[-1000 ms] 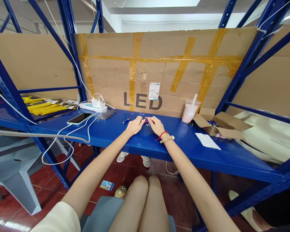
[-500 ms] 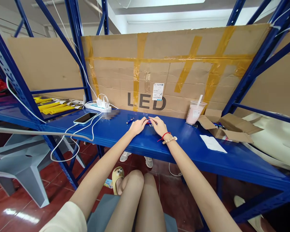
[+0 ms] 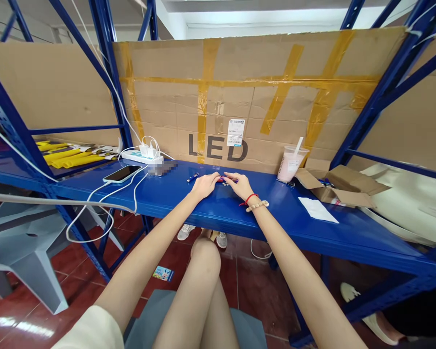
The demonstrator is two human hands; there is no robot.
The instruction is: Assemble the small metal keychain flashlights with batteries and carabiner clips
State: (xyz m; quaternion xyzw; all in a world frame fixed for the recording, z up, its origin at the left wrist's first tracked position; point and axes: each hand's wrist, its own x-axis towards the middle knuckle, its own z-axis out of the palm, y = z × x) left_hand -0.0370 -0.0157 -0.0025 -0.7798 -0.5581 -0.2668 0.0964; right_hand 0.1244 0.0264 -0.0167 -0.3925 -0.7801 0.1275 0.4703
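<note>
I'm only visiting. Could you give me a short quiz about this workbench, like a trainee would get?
1. True or false: the phone lies to the left of the left hand.
2. What does the cardboard behind the shelf read? A) LCD B) LED C) USB
3. Which wrist wears the bead bracelet?
Key: 1 true; 2 B; 3 the right.

Both forearms are bare, and only the left arm shows clothing: a short, loose cream-white sleeve [image 3: 90, 332] at the upper arm. The wrist behind the right hand [image 3: 242, 186] wears two bracelets side by side, a thin red cord [image 3: 250, 198] with a loose end and a string of pale round beads [image 3: 257, 206]. Grey-blue cloth [image 3: 145, 322], skirt or shorts, lies at the lap, and the knees are uncovered
</note>
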